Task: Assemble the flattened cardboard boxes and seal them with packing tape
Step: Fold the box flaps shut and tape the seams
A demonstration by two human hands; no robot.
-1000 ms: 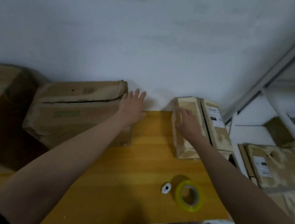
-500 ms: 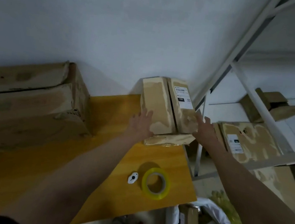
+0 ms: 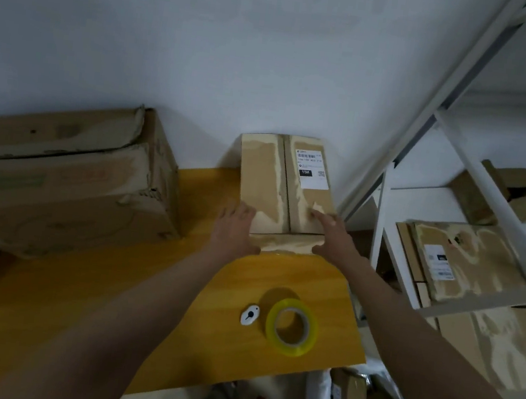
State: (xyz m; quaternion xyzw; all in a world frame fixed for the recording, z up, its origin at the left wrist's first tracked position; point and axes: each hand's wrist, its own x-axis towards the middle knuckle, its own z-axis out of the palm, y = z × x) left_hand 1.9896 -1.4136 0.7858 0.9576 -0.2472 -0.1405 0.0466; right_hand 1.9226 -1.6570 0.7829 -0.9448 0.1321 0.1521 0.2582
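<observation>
Fingers of both hands lie nearly straight against a small labelled cardboard box at the yellow table's far edge: left hand at its near-left corner, right hand now on top, no longer beside it.

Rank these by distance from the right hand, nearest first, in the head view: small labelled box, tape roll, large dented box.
From the right hand:
1. Small labelled box, touching the fingertips.
2. Tape roll, nearer the table's front edge.
3. Large dented box, far left.
</observation>
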